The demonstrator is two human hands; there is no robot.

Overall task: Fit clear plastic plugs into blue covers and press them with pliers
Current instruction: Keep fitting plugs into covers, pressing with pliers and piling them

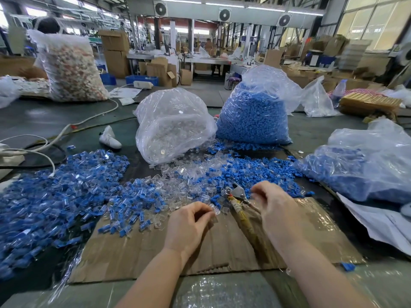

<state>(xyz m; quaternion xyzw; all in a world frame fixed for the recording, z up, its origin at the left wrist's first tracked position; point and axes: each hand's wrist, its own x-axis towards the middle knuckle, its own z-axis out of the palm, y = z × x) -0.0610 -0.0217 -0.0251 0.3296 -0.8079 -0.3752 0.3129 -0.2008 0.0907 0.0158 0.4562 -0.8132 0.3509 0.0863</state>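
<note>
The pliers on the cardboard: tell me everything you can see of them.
The pliers lie on the brown cardboard sheet, grey metal head pointing up-left into the loose blue covers, jaws slightly apart. Their handles, wrapped in yellowish tape, run down-right under the right hand, which blurs above them; whether it touches them is unclear.

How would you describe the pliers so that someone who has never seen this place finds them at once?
Start at the flat brown cardboard sheet lying in front of the person. The pliers lie on its far part, just left of the right hand. They are the only metal tool there: a grey head toward the heaps of parts and long, worn yellowish handles, among small blue and clear plastic pieces.
</note>
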